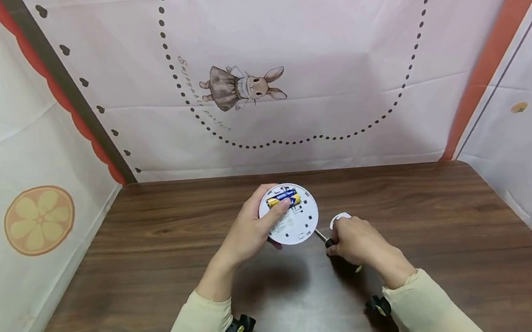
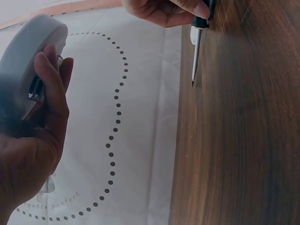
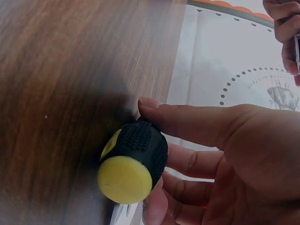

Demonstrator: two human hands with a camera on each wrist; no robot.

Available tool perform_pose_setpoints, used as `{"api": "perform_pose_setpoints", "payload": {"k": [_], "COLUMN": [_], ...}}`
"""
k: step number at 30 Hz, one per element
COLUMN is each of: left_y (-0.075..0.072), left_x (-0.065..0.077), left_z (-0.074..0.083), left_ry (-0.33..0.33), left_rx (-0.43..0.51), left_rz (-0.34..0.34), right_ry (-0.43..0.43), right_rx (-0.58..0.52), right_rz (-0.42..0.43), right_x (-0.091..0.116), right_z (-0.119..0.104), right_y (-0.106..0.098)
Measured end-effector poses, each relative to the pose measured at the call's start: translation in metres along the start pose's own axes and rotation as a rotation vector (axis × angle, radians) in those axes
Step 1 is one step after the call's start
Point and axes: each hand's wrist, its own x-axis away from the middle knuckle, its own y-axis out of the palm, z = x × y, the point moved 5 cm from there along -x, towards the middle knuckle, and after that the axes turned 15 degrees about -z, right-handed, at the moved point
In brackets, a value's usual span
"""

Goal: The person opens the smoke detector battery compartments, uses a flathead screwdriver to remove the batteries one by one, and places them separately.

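My left hand (image 1: pixel 246 227) grips a round white device (image 1: pixel 299 226) above the table, its flat face turned up. Two blue-and-yellow batteries (image 1: pixel 280 196) sit in that face, and the thumb lies over it, touching or close to them. To the right, my right hand (image 1: pixel 360 242) holds a screwdriver by its black-and-yellow handle (image 3: pixel 140 150). Its metal shaft (image 2: pixel 196 54) points towards the device; in the left wrist view the tip is apart from it. A small white piece (image 1: pixel 338 218) shows beside the right hand's fingers; whether they hold it, I cannot tell.
Beneath the hands is a dark wood-grain table (image 1: pixel 186 288). A pale printed cloth (image 1: pixel 334 67) with a rabbit and dotted lines rises behind it, with more cloth at both sides. Each wrist wears a small black camera mount (image 1: pixel 239 326).
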Motion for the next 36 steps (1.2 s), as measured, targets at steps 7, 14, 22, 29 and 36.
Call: {"api": "perform_pose_setpoints", "payload": {"k": [7, 14, 22, 29, 36], "left_y": [0.001, 0.002, 0.004, 0.006, 0.007], "left_x": [-0.001, -0.003, -0.004, -0.005, -0.005], "left_z": [-0.002, -0.007, -0.011, -0.014, -0.014], "left_ry": [-0.016, -0.041, -0.077, -0.107, -0.126], "left_rx": [-0.019, -0.034, -0.033, -0.058, -0.094], "left_rz": [-0.016, -0.04, -0.055, -0.076, -0.108], "right_ry": [0.007, 0.014, -0.068, -0.325, -0.599], "right_rx": [-0.007, -0.028, -0.084, -0.169, -0.196], "right_rz": [0.001, 0.003, 0.085, 0.345, 0.465], "right_x": [0.001, 0.002, 0.017, 0.039, 0.055], "right_z": [0.001, 0.001, 0.0, -0.011, -0.031], "right_y": [-0.001, -0.007, -0.031, -0.058, -0.062]}}
